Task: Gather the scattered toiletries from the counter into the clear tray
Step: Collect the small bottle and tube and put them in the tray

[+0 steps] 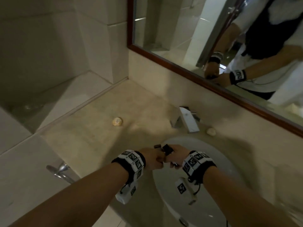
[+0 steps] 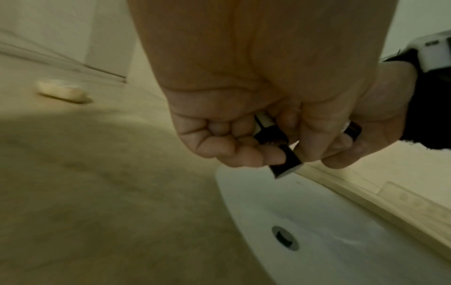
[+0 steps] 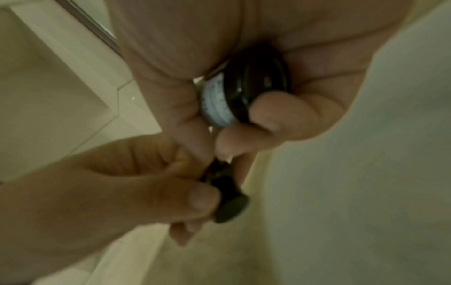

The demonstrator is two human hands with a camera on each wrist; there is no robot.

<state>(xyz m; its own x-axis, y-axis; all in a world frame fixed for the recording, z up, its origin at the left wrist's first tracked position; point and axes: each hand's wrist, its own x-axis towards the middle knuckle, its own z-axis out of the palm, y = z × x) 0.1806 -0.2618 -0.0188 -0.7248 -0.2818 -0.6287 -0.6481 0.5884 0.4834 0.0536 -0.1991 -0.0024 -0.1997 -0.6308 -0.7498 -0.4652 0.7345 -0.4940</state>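
1. A chrome tap handle (image 1: 59, 169) is sticking out at 8 o'clock, below the counter's near-left edge.
2. The beige counter (image 1: 91, 128) is lying wide and bare toward 10 o'clock, with a pale round soap (image 1: 117, 121) sitting alone there, well apart from the hands.
3. The left hand (image 1: 151, 158) is hovering at the basin's left rim, its fingers curling round a small dark cap (image 1: 157, 146), thumb and forefinger pinching it.
4. The right hand (image 1: 177, 154) is touching the left, knuckles meeting, its fingers wrapping a small dark bottle (image 3: 246, 92) with a pale label band.
5. The white basin (image 1: 218, 185) is opening beneath both wrists toward 5 o'clock.
6. The faucet (image 1: 188, 119) is standing at 1 o'clock, a second pale soap (image 1: 211, 131) lying just beside it.
7. The mirror (image 1: 180, 30) frame is running along the counter's far edge at 2 o'clock.
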